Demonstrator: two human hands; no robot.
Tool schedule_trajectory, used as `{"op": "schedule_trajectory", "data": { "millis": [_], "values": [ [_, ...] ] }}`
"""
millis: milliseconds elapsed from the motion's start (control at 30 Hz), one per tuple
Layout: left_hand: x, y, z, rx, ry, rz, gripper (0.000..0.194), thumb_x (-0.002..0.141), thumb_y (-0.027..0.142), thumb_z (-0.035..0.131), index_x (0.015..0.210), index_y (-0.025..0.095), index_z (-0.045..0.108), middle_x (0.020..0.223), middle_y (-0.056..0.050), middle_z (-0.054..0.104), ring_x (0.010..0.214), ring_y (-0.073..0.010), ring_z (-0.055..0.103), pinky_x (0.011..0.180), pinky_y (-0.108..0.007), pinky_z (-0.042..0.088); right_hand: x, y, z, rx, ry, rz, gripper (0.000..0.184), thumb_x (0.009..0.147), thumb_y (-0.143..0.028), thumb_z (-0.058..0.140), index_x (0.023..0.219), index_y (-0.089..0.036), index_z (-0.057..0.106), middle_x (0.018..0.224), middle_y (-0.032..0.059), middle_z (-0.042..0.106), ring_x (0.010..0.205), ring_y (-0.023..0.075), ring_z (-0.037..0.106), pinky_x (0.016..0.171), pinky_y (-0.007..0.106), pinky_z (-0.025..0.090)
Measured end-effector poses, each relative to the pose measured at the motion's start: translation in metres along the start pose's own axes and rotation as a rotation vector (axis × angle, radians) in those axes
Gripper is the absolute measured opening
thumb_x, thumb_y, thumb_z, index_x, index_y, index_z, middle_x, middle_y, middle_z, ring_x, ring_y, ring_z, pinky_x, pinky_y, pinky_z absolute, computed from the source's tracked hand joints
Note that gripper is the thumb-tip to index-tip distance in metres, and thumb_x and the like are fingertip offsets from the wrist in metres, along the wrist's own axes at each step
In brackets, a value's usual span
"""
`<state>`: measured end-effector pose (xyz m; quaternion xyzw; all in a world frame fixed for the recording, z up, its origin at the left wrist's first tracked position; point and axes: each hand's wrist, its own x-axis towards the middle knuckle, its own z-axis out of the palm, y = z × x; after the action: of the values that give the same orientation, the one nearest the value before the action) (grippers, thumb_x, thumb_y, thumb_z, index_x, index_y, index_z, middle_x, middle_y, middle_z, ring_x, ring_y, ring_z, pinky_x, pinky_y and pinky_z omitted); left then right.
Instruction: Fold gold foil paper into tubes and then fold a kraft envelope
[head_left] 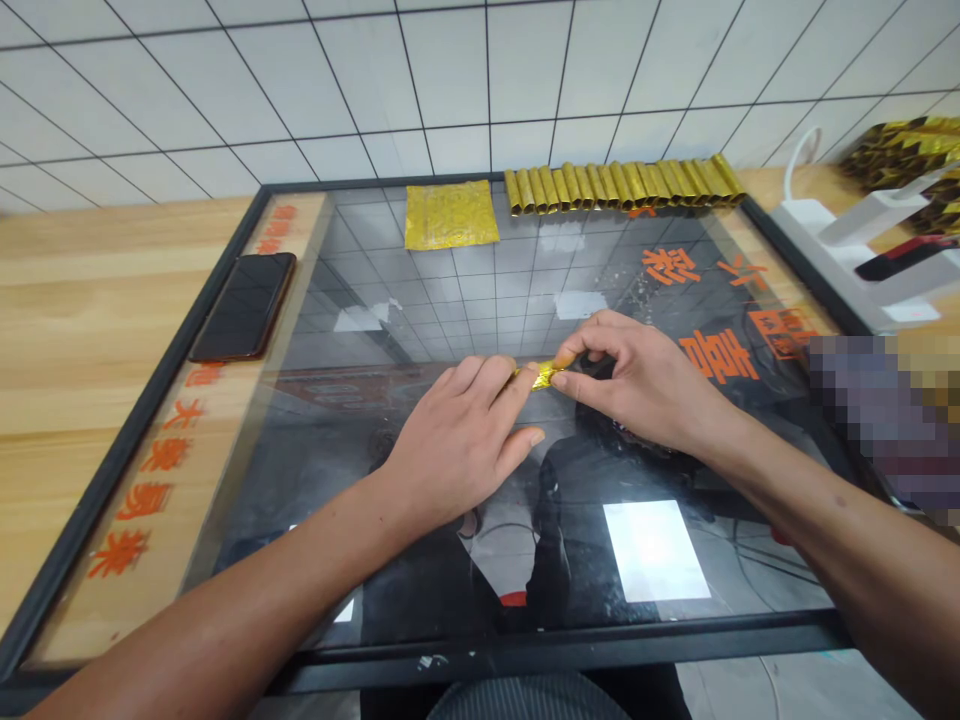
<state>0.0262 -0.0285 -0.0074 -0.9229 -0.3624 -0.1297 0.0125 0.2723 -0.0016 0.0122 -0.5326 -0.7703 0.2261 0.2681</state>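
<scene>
A small piece of gold foil paper (546, 376), apparently rolled, lies on the glass-topped board between my hands. My right hand (637, 375) pinches its right end between thumb and fingers. Palm down from the left, my left hand (461, 430) rests with its fingers outstretched, the index fingertip pressing on the foil and the thumb apart. The foil's left end is partly hidden under those fingers. Farther back lie a flat square gold sheet (451, 215) and a row of several gold paper tubes (619, 187), side by side along the far edge.
A black-framed glass board (360, 300) with orange characters covers the wooden table (97, 270). A phone (244, 305) lies on its left side. At right are a white power strip (847, 255) with plugs, heaped gold paper pieces (911, 170) and a blurred-out patch. A tiled wall stands behind.
</scene>
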Motion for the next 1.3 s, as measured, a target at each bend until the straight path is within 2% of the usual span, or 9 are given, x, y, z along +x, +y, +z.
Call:
{"op": "schedule_trajectory", "data": {
  "millis": [167,300,667,867,1100,1300],
  "values": [
    [-0.0002,-0.0017,-0.0037,-0.040,0.047,0.010,0.051,0.113,0.040,0.047,0.149,0.005,0.057,0.129,-0.018,0.066,0.113,-0.0319,0.060,0.100,-0.049,0.054,-0.0006,0.0014,-0.0007,0.071,-0.020,-0.033,0.005,0.090,-0.025,0.079,0.086,-0.026,0.078,0.091,0.0024,0.070,0.080,0.0198,0.063,0.075,0.037,0.047],
    [-0.0001,-0.0024,-0.0067,-0.047,0.039,0.016,0.042,0.113,0.032,0.046,0.143,0.006,0.060,0.132,-0.018,0.067,0.117,-0.0314,0.062,0.101,-0.048,0.055,-0.0012,0.0009,-0.0016,0.093,-0.028,-0.024,0.006,0.090,-0.026,0.079,0.084,-0.026,0.078,0.092,0.0024,0.071,0.080,0.0198,0.063,0.074,0.037,0.048],
    [0.0003,-0.0005,-0.0061,0.021,-0.013,0.047,0.048,0.114,0.030,0.046,0.151,0.003,0.057,0.150,-0.021,0.064,0.130,-0.0329,0.062,0.105,-0.048,0.054,-0.0008,-0.0025,0.0017,0.037,-0.004,0.005,0.013,0.093,-0.028,0.077,0.081,-0.025,0.081,0.087,0.0040,0.072,0.081,0.0214,0.063,0.074,0.036,0.048],
    [-0.0010,-0.0008,-0.0048,0.057,0.006,0.099,0.047,0.115,0.030,0.046,0.154,0.007,0.057,0.158,-0.017,0.061,0.129,-0.0302,0.062,0.105,-0.045,0.053,0.0001,-0.0049,0.0034,0.032,0.005,0.017,0.014,0.093,-0.026,0.075,0.080,-0.024,0.081,0.086,0.0041,0.070,0.080,0.0206,0.063,0.074,0.036,0.047],
    [-0.0001,-0.0010,-0.0052,0.123,0.027,0.131,0.043,0.115,0.029,0.047,0.147,0.008,0.065,0.155,-0.015,0.065,0.124,-0.0288,0.064,0.098,-0.044,0.054,0.0009,-0.0063,0.0066,-0.038,0.037,0.047,0.012,0.089,-0.026,0.079,0.079,-0.023,0.074,0.086,0.0035,0.068,0.080,0.0210,0.063,0.074,0.036,0.047],
    [0.0004,-0.0009,-0.0057,0.124,0.038,0.129,0.041,0.114,0.029,0.046,0.143,0.011,0.069,0.152,-0.015,0.067,0.124,-0.0285,0.065,0.097,-0.043,0.054,0.0006,-0.0035,0.0065,-0.046,0.047,0.028,0.008,0.088,-0.024,0.079,0.087,-0.023,0.070,0.089,0.0023,0.070,0.080,0.0203,0.062,0.074,0.036,0.046]
  ]
}}
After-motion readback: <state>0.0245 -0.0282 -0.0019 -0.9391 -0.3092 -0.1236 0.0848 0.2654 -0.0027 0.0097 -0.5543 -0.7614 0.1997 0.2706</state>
